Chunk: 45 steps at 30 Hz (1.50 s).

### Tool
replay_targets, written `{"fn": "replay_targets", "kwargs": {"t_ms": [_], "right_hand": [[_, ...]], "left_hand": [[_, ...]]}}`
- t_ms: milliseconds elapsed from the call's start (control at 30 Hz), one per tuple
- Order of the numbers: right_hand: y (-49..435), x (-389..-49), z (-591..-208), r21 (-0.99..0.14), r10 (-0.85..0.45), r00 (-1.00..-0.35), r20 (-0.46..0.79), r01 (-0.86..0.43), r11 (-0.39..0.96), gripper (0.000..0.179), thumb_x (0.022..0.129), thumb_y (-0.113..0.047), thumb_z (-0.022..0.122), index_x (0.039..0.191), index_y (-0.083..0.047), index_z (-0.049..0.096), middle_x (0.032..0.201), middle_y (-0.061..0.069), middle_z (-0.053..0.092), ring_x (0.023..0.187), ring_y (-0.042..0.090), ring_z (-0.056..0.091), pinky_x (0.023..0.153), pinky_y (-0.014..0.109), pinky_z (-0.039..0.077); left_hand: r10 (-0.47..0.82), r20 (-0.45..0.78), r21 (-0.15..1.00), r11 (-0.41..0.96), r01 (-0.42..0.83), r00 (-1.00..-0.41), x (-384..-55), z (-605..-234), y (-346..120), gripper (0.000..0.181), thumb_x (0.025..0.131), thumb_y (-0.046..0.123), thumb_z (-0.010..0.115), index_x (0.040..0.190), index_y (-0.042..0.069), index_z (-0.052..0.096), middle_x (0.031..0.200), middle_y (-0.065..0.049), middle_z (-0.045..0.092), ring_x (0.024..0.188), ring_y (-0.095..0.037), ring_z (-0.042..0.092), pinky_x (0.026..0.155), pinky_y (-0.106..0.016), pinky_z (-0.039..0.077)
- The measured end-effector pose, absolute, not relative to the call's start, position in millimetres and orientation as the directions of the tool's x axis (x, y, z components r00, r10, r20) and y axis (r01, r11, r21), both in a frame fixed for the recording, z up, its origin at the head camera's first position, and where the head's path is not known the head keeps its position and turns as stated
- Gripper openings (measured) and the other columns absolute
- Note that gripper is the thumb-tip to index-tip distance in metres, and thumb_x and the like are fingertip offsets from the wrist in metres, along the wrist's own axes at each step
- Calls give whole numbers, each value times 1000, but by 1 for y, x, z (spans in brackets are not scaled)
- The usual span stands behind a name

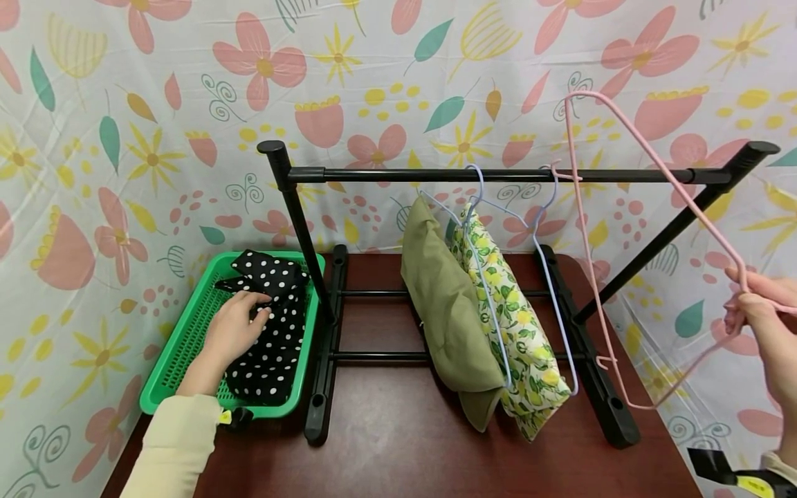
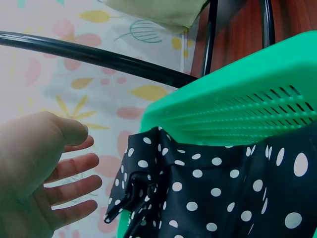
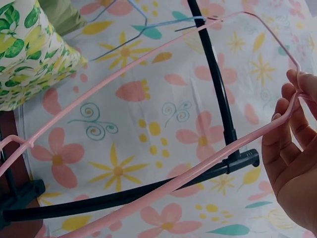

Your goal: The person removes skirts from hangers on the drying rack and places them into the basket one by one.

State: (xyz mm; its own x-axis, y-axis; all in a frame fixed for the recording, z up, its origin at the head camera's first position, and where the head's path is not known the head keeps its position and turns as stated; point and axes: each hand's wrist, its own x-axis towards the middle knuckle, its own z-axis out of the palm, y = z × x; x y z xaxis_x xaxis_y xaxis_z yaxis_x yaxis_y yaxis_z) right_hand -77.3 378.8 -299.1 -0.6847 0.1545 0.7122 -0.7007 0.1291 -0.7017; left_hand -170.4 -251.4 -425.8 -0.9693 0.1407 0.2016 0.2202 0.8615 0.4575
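In the head view my left hand (image 1: 233, 328) is over a black polka-dot cloth (image 1: 264, 360) lying folded in a green basket (image 1: 156, 377). Its fingers are loosely bent and hold nothing; the left wrist view shows them beside a bunched, knotted-looking end of the cloth. Off to the right, my right hand (image 1: 772, 325) pinches a pink hanger (image 3: 223, 152) at its neck, near the hook. The hanger is turned on its side with no cloth on it, and its long bar overlaps the rack's rail in the head view.
A black rack (image 1: 373, 176) stands on the dark red-brown table (image 1: 386, 429). From its rail hang an olive-green cloth (image 1: 445, 304) and a lemon-print cloth (image 1: 523, 332), with light-blue hangers (image 1: 548, 266). Behind is a flower-print backdrop (image 1: 398, 83).
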Motion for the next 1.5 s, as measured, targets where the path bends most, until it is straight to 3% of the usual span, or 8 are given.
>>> {"fn": "replay_targets", "kwargs": {"t_ms": [333, 500, 867, 1267, 1500], "right_hand": [[386, -74, -312, -685, 156, -675, 721, -729, 11, 25, 86, 20, 40, 107, 25, 54, 70, 5, 56, 55, 7, 50, 50, 10, 43], [389, -70, -317, -690, 121, -682, 721, -722, 42, 25, 87, 19, 41, 109, 27, 51, 70, 4, 56, 56, 8, 49, 52, 9, 43], [392, -66, -330, -719, 162, -711, 685, -695, -11, 27, 85, 22, 39, 106, 24, 56, 71, 7, 60, 55, 9, 52, 52, 11, 45], [402, -63, -349, -719, 136, -726, 674, -687, -106, 25, 84, 25, 38, 104, 28, 53, 70, 10, 58, 56, 13, 52, 53, 15, 46], [406, -59, -354, -740, 138, -737, 661, -671, -39, 26, 82, 27, 38, 102, 27, 54, 68, 9, 58, 53, 12, 52, 53, 14, 45]], "left_hand": [[131, 270, 447, 860, 245, -954, -163, -421, -248, 25, 93, 20, 53, 112, 7, 62, 112, -14, 57, 93, -31, 54, 71, -46, 44], [126, 281, 440, 864, 244, -951, -160, -420, -246, 25, 93, 20, 53, 112, 7, 62, 113, -13, 57, 94, -32, 54, 71, -46, 44], [120, 326, 437, 860, 262, -938, -156, -419, -241, 20, 92, 19, 56, 107, 10, 64, 109, -10, 58, 88, -28, 56, 64, -42, 44], [110, 336, 454, 852, 263, -936, -156, -423, -238, 20, 91, 18, 57, 107, 9, 64, 109, -10, 58, 90, -30, 56, 66, -45, 45], [113, 361, 449, 849, 279, -926, -157, -427, -237, 19, 91, 17, 57, 106, 9, 65, 108, -11, 59, 86, -29, 57, 63, -42, 44]]}}
